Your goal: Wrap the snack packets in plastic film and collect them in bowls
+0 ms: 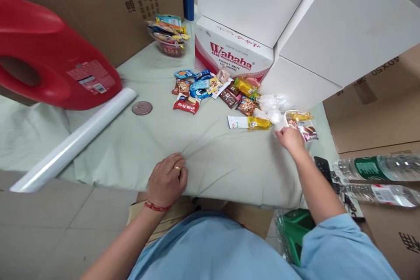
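Observation:
My left hand (166, 178), with a ring and a red bracelet, rests on the front part of the pale green cloth (210, 157), fingers curled in. At the right, my right hand (291, 139) has its fingers closed beside crumpled clear plastic (274, 105) and a white-rimmed container (286, 116) holding wrapped snacks (306, 129). What its fingertips hold is hidden. Just left of it lies a yellow and white snack packet (250, 123). Farther back is a loose pile of snacks, with blue packets (200, 89), a red packet (186, 103) and a brown chocolate packet (229, 97).
A Wahaha carton (232, 52) and white boxes (308, 26) stand behind the snacks. Toward the left are a clear bowl of snacks (170, 39), a round brown disc (142, 107), a white roll (75, 140) and a big red jug (55, 52). Plastic bottles (377, 168) lie at right.

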Available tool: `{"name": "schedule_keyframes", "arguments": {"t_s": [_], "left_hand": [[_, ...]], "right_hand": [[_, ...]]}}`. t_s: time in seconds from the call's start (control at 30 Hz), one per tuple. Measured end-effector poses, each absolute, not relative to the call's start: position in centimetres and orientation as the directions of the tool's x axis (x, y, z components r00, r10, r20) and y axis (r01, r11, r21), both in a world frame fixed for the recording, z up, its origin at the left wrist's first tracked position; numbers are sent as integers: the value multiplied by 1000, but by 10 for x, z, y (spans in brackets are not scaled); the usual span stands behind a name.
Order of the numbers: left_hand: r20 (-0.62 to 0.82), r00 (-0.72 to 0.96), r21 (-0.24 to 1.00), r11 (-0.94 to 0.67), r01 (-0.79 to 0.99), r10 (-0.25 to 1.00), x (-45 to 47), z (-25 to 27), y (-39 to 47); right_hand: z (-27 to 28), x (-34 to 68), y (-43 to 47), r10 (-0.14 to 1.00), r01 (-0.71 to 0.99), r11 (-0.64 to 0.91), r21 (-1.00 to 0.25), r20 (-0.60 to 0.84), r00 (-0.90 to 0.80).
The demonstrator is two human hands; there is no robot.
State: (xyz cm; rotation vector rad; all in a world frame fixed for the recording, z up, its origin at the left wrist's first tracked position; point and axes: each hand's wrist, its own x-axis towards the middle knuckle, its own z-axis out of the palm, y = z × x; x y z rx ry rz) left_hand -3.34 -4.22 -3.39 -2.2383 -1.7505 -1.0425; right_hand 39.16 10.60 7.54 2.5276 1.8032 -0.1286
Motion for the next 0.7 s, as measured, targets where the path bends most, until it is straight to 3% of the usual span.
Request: {"name": "schedule_keyframes", "arguments": {"t_s": [0.1,0.13,0.2,0.23,0.27,0.33,0.43,0.53,0.7], "left_hand": [[554,24,448,-322,834,832,-33,-30,-46],[539,-14,518,-319,794,842,-31,-26,-49],[480,-92,671,-298,679,872,-22,-15,-59],[427,-117,745,-276,607,896,-15,-8,-65],[364,-121,815,-253,521,924,-6,-1,-70],[184,-41,935,-162,316,982,15,10,-75],[-114,118,993,112,24,987,43,16,-71],[-278,191,944,305,-129,941,53,12,-60],[-380,109,797,385,-466,919,44,12,-56]], "right_hand": [[46,368,74,955,921,-292,-258,-37,293],[37,357,60,959,840,-243,-484,12,285],[19,330,25,969,720,-185,-669,-2,247],[11,314,5,962,504,-178,-845,-43,268],[5,298,-15,965,292,-184,-939,-116,235],[-1,266,-51,969,19,-224,-974,-221,108],[3,237,-83,955,-82,-279,-957,-268,-124],[12,234,-88,936,-66,-249,-966,-223,-272],[19,247,-77,957,-171,-245,-954,-209,-201]]}}
